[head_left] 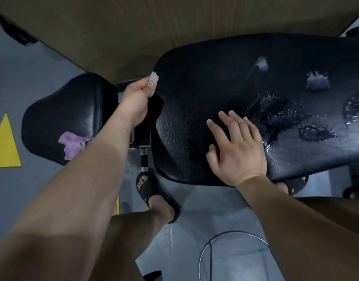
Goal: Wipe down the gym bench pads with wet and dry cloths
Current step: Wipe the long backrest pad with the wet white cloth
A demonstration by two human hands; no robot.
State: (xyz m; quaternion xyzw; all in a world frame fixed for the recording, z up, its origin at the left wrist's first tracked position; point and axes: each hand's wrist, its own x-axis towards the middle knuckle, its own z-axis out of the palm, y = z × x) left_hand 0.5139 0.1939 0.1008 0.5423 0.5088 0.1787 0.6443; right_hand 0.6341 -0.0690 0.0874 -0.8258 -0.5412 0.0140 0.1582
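The long black back pad fills the right half of the view, with puddles and streaks of water on its right part. My left hand is at the pad's left end and pinches a small whitish cloth that pokes out above the fingers. My right hand lies flat on the pad's near side with its fingers spread, just left of the wet area. A purple cloth lies on the separate black seat pad at the left, partly hidden by my left forearm.
A brown wood-grain surface rises behind the bench. The grey floor has a yellow triangle at the left. My feet in black slides stand under the pad's near edge. A thin cable loop lies on the floor.
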